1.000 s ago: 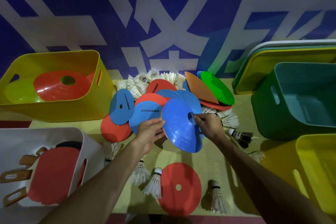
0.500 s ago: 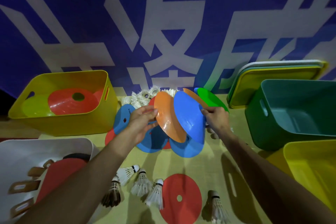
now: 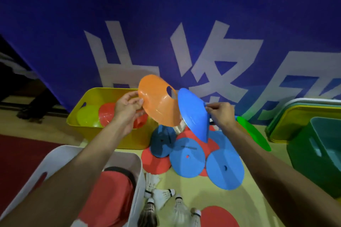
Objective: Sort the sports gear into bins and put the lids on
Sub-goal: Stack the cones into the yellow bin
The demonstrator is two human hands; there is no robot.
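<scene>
A white bin (image 3: 137,169) sat at the bottom left with a red bat (image 3: 110,191) inside it. Behind it stood a yellow bin (image 3: 86,96) that held a lime disc (image 3: 85,120) and a red disc (image 3: 106,114). The left hand (image 3: 127,107) was up over that yellow bin. Its thumb and curled fingers pinched the edge of an orange cone disc (image 3: 158,105). The orange one was tipped on its side and had a round hole in the middle. Just beside it, the right hand (image 3: 219,114) pinched the edge of a blue cone disc (image 3: 193,114), tipped too, with its low edge pointing down. Both were in the air above a pile of blue and red discs (image 3: 188,158) on the floor (image 3: 258,199). A green disc (image 3: 255,135) lay to the right, then a stack of lids (image 3: 299,114) and a green bin (image 3: 317,155).

The left arm hid much of the white bin and the bat. The hand covered part of the red disc in the yellow bin. You could not tell if the two held discs touched. The shuttlecocks (image 3: 162,193) at the bottom were blurry, and another red disc (image 3: 217,216) there was cut off by the edge.

The discs looked like smooth, shiny plastic, round and shaped like shallow hats. The bins were plastic boxes with soft corners and slot handles. The shuttlecocks had white feathers.
</scene>
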